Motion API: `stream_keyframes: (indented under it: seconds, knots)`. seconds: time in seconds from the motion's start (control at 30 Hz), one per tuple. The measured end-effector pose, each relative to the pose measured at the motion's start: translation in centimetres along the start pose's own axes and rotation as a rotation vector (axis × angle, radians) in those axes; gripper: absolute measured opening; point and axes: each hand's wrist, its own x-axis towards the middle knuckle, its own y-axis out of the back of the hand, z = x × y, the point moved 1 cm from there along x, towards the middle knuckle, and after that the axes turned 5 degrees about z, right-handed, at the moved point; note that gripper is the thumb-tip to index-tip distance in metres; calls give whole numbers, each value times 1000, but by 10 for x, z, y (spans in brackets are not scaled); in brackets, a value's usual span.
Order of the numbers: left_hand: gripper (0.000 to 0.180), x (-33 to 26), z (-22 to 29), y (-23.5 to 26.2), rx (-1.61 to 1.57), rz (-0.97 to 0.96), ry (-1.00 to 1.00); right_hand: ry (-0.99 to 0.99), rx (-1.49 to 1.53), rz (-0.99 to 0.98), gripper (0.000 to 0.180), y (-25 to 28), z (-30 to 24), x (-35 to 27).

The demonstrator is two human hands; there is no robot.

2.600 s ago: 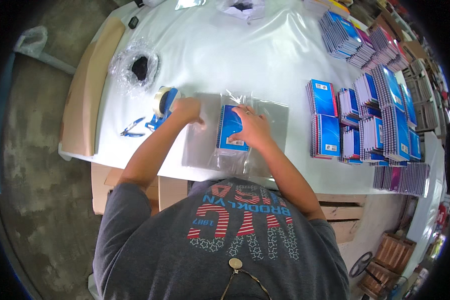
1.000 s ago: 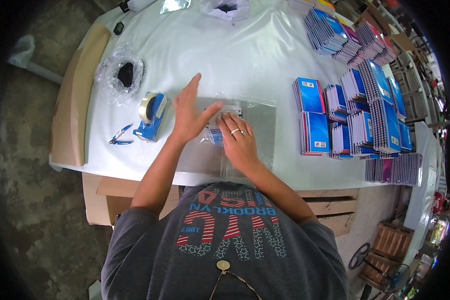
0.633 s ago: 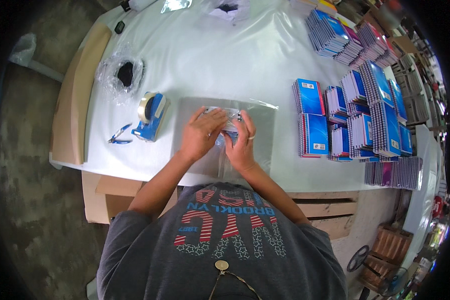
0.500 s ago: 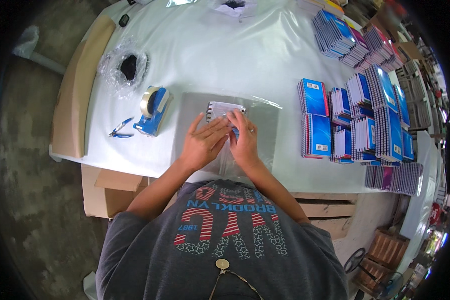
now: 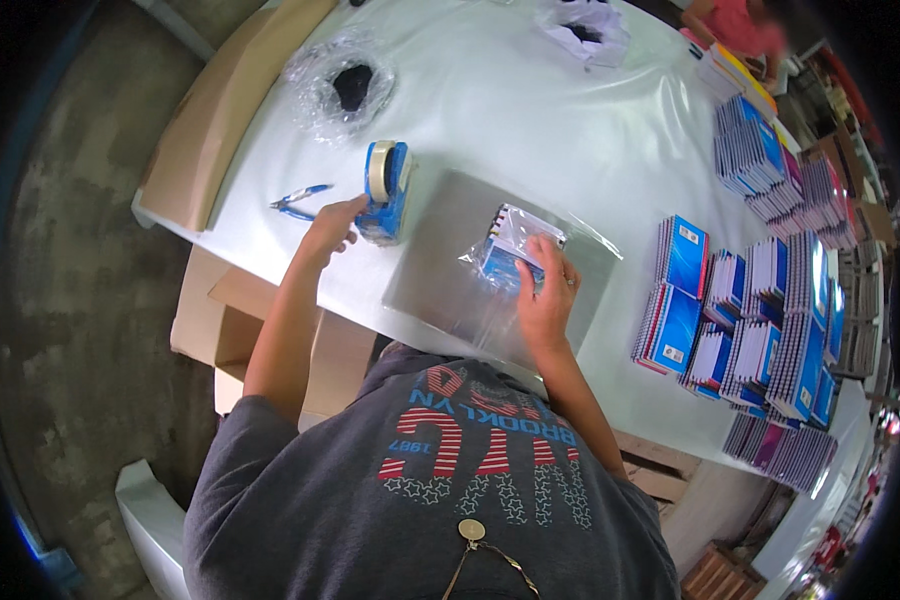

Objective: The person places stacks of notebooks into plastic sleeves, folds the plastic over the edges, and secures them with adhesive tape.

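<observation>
A small spiral-bound notebook [image 5: 503, 262] with a blue and white face lies under crinkled clear plastic wrap. Beneath it is a large clear plastic sheet [image 5: 425, 290]. My right hand [image 5: 550, 300] rests on the notebook's right side, thumb and fingers apart, pressing the wrap down. Off to the left, my left hand [image 5: 332, 232] reaches the blue tape dispenser [image 5: 382, 220], its index finger stretched against the side by the tape roll [image 5: 378, 172]. Its other fingers are loosely curled and apart. Blue-handled cutters [image 5: 300, 203] lie beside that hand.
Stacks of blue spiral notebooks [image 5: 682, 255] cover the table's right side, more stacks [image 5: 748, 145] behind them. Crumpled clear plastic [image 5: 315, 85] and a cardboard piece [image 5: 232, 115] lie at the far left. An open cardboard box [image 5: 235, 325] sits below the edge. Another person [image 5: 742, 25] is at far right.
My left hand has left the notebook and moved left to the tape dispenser. My right hand stays on the wrapped notebook. The view has turned, bringing another person into sight.
</observation>
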Motion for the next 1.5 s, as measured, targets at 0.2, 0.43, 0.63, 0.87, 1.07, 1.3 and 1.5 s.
stream_keyframes:
  seconds: [0.2, 0.43, 0.63, 0.87, 1.07, 1.3, 1.5]
  knots:
    - [36, 1, -19, -6, -341, -97, -28, 16, 19, -26, 44, 1, 0, 1]
    - [18, -23, -87, -8, -60, 248, -153, 23, -6, -51, 44, 0, 3, -2]
    - [31, -74, 45, -60, -459, 369, -319, 73, -35, -63, 46, 0, 11, -2]
    - [38, -120, 62, -173, -349, -66, -115, 75, 60, -50, 57, 4, 13, -3]
    - [39, -116, 39, -170, -449, -149, -20, 79, -69, -175, 48, 14, -1, 5]
    - [40, -64, -23, -176, 71, 120, -365, 145, -273, -577, 55, 34, -28, 39]
    - [39, -78, -29, -189, 499, -331, -394, -27, -333, -605, 74, -11, -23, 65]
